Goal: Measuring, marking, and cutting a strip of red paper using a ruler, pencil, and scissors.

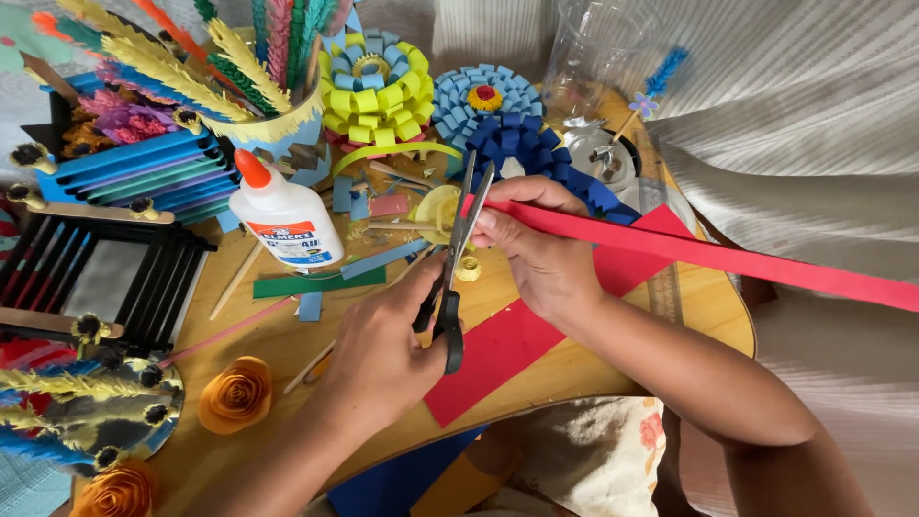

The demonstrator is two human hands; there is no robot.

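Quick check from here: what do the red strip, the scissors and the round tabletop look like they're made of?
Red strip: looks like matte craft paper, thin and flat, bending slightly where the right hand pinches it. Scissors: shiny grey blades, probably steel, with dark handles, likely plastic, in the left hand. Tabletop: light wood, probably varnished, with faint grain and soft sheen.

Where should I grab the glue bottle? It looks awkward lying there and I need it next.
Grip the glue bottle across its wide white body, coming from above: it lies flat on the wooden table, orange cap toward the upper left, sides clear.
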